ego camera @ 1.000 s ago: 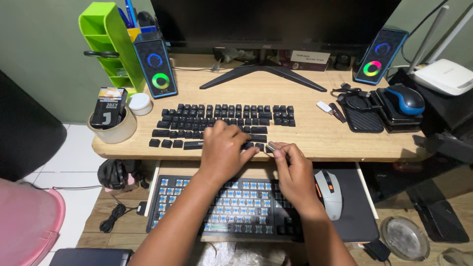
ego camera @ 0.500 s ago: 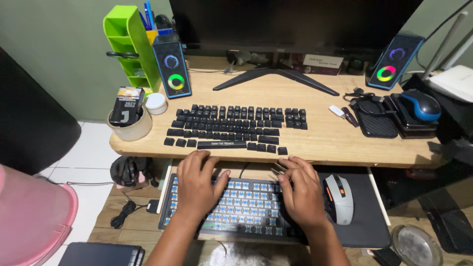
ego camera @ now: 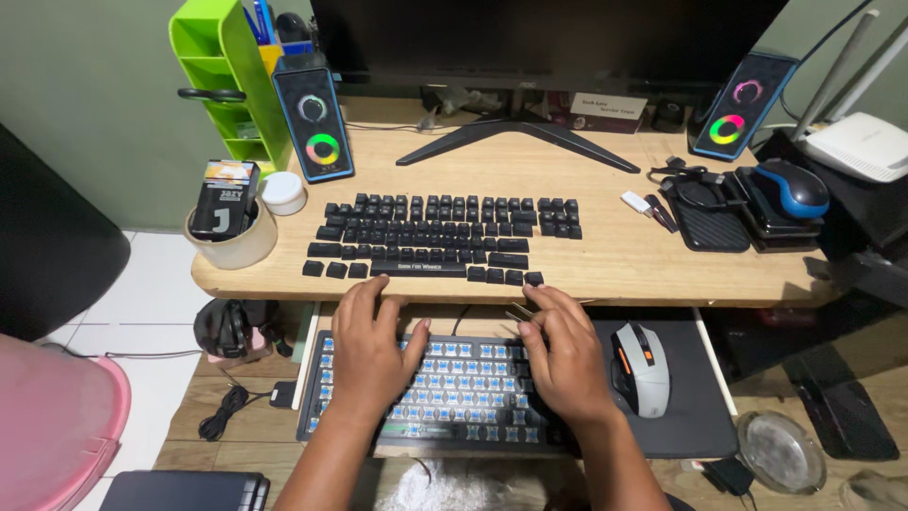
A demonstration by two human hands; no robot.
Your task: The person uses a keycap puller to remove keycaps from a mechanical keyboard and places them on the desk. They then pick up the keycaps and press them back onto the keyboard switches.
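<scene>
Keyboard [ego camera: 454, 393] sits on the pull-out tray [ego camera: 705, 416] at 6 o'clock of the frame, most switches bare: blue stems showing across the middle rows, a few dark caps look left at its right end and bottom edge. Pulled keycaps [ego camera: 445, 237] laid out in rows on the desk [ego camera: 624, 265] at 12 o'clock from the board, space bar included. So cap removal reads as nearly done, only the stragglers left. Left hand [ego camera: 371, 348] rests flat on the board's left half, fingers spread, holding nothing. Right hand [ego camera: 566, 355] covers the right half, fingers loosely curled around a thin metal keycap puller [ego camera: 522, 313] poking out at its 11 o'clock; can't tell how tight the hold is. Grey mouse [ego camera: 641, 367] just at 3 o'clock of the right hand, not touching. Speakers [ego camera: 314, 123], monitor stand [ego camera: 515, 137] further back.
</scene>
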